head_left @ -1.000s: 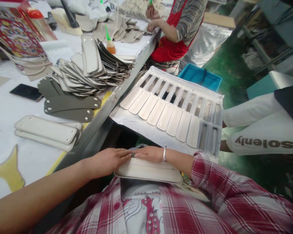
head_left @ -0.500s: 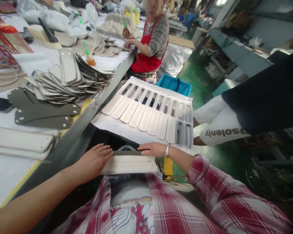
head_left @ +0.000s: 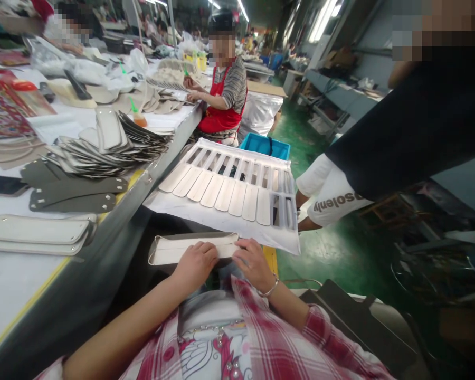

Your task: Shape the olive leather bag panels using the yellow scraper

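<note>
Green flooring is seen to the right of the tabletop, off whose right edge a pale panel is held — long axis set left to right. Its right end is pinched by the right hand; its middle is covered by the left hand — whether clasped beneath cannot be told.

A factory workshop, this: stacked panels crowd the long worktable, a red-aproned worker sits beside it, green floor runs to its right, strip lights glow beyond.
</note>
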A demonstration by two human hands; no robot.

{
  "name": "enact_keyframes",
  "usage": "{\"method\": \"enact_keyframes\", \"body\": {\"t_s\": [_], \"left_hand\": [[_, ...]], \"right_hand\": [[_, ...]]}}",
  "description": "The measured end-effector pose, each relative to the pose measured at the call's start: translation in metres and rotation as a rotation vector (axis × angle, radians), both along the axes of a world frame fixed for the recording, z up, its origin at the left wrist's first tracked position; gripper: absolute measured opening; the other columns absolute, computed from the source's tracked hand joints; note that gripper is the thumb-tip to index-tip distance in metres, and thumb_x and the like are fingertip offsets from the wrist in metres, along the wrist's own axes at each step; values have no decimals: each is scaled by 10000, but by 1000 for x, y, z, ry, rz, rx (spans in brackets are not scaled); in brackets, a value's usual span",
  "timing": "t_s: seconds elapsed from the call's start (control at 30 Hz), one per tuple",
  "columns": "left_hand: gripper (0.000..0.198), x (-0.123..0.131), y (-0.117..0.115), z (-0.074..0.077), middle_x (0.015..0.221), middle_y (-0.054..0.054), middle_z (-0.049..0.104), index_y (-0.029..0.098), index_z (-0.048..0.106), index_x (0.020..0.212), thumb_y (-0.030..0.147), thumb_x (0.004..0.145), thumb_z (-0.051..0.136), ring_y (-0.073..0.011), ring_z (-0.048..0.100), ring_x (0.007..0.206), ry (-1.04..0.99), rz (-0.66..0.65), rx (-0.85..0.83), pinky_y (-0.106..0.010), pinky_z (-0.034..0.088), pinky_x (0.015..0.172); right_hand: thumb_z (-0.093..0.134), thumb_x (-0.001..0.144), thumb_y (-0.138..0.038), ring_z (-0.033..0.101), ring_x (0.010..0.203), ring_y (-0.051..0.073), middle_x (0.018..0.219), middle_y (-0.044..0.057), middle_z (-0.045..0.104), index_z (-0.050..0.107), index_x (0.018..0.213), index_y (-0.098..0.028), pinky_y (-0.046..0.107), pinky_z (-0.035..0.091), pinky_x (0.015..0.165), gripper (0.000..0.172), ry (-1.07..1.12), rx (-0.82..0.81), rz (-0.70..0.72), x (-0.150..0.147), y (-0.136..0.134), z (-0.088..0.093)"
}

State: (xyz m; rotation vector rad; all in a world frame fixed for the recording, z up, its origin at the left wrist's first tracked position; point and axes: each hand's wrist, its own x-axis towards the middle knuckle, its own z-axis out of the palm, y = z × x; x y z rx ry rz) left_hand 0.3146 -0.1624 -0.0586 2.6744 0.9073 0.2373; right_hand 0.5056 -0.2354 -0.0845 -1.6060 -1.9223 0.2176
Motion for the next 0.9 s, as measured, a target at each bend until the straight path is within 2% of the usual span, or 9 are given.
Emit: {"method": "enact_keyframes", "body": {"t_s": [0.23, 0.43, 0.5, 0.57, 0.63, 0.73, 0.8, 0.9], "left_hand": [[163, 7, -1, -1, 922, -47, 579, 178, 569, 796, 201, 867, 425, -195, 505, 864, 33, 71, 19, -329, 393, 748], [193, 20, -1, 5, 906, -65, 547, 186, 570, 781, 199, 855, 393, -221, 501, 838, 112, 134, 44, -338, 377, 651], [208, 22, -1, 6, 911, -78, 536, 190, 574, 791, 226, 859, 380, -238, 498, 842, 127, 165, 60, -354, 368, 639], [216, 22, -2, 7, 915, -90, 531, 192, 577, 789, 254, 857, 382, -256, 494, 852, 137, 187, 75, -374, 363, 644], [217, 21, -1, 8, 905, -100, 537, 188, 577, 799, 258, 855, 380, -267, 494, 860, 147, 182, 72, -389, 362, 656], [203, 20, 2, 8, 867, -102, 562, 178, 574, 823, 235, 846, 380, -272, 508, 848, 160, 143, 37, -399, 370, 663], [205, 20, 5, 7, 848, -100, 575, 174, 573, 811, 231, 842, 379, -281, 513, 851, 152, 127, 24, -404, 375, 663], [216, 20, 7, 5, 838, -104, 580, 172, 574, 794, 232, 841, 372, -285, 513, 851, 128, 126, 17, -409, 378, 662]], "right_hand": [[509, 794, -183, 457, 1092, 194, 1113, 63, 549, 594, 708, -198, 456, 243, 1037, 122, 43, -11, -80, -9, 3, 1], [499, 754, -136, 388, 1164, 226, 1209, 87, 484, 532, 730, -187, 448, 284, 1010, 65, -23, -37, -179, -23, 9, 3], [524, 754, -180, 399, 1149, 241, 1191, 121, 484, 515, 811, -176, 434, 329, 971, 57, -39, -29, -261, -22, 9, 4], [567, 760, -316, 470, 1039, 258, 1053, 141, 539, 502, 853, -162, 421, 391, 881, 191, -71, -54, -372, -18, 6, 5], [535, 770, -498, 536, 827, 241, 822, 107, 575, 507, 774, -171, 385, 431, 744, 328, -115, -193, -427, -13, 3, 5], [344, 827, -610, 539, 602, 191, 585, 78, 548, 486, 563, -189, 329, 414, 611, 517, -93, -501, -331, -10, 3, 3], [254, 855, -601, 542, 530, 171, 515, 77, 538, 481, 486, -190, 302, 408, 554, 597, 109, -680, -248, -15, 4, -1], [265, 838, -612, 513, 401, 138, 456, 42, 521, 493, 479, -187, 258, 379, 415, 601, 588, -906, -276, -25, 8, -6]]}}
